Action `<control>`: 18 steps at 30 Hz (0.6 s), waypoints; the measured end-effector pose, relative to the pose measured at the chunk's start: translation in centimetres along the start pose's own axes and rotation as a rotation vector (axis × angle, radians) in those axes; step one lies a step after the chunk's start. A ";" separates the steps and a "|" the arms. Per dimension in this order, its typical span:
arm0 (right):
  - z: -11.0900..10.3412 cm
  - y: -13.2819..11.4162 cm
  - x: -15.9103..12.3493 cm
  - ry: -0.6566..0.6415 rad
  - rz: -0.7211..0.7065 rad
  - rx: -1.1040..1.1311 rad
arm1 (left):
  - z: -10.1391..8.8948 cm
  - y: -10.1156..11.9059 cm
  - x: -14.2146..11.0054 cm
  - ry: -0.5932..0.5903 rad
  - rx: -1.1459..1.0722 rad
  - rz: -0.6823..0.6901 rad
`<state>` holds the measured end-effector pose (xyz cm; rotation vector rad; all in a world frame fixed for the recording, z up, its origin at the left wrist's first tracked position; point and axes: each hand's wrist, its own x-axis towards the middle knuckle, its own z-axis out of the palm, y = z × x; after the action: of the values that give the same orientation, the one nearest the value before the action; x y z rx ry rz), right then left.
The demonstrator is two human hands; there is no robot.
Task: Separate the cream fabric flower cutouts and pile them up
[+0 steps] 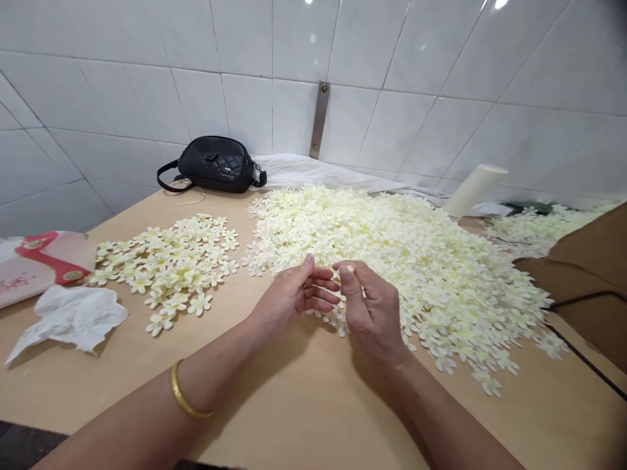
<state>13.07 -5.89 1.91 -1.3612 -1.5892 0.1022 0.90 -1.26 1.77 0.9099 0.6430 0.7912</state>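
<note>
While my two hands meet near the front edge of the big heap, my right hand (373,307) pinches thumb to forefinger, and a small pale piece (347,268) shows at the tips. It is too small for me to tell whether it is a flower or part of one. My left hand (296,290) faces it, loosely open, thumb raised and fingers softly curled, the fingertips just beside the right ones. I see nothing gripped there, though I cannot be sure what the curled fingers hide.

Pale yellow-white flowers lie on the table (304,418) in two main lots. The big heap (372,228) spreads behind my hands and off to the right, piled deep, with some strays along its near edge. The small heap (171,261) sits apart on my left, thinner and looser, between the black bag (215,163) and the crumpled tissue (78,316).

As for progress, I can only judge by the heaps. If the small one is the lot I have handled, far less is done than left; nothing in view settles which heap is which. Either way, the piece in my fingers belongs to neither yet.
</note>
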 end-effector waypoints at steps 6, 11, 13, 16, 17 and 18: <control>2.2 -0.4 -0.9 -0.173 -0.352 -0.088 | 0.1 0.3 0.2 0.103 -0.472 -0.209; 2.9 -0.8 -1.5 -0.344 -0.353 -0.181 | -0.2 0.1 0.3 0.152 -0.590 -0.298; 2.6 -0.8 -1.3 -0.322 -0.291 -0.120 | -0.3 -0.1 0.4 0.218 -0.627 -0.330; 1.9 -1.0 -0.6 -0.198 -0.183 -0.002 | -0.3 -0.5 0.5 0.185 -0.603 -0.287; 1.7 -1.2 -0.4 -0.156 -0.167 0.017 | -0.3 -0.7 0.6 0.142 -0.540 -0.264; 1.6 -1.6 -0.2 -0.132 -0.164 0.030 | -0.2 -0.9 0.5 0.089 -0.426 -0.230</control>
<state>10.79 -5.79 1.98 -1.2168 -1.7968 0.1181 1.33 -1.07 0.81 0.4063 0.6135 0.7268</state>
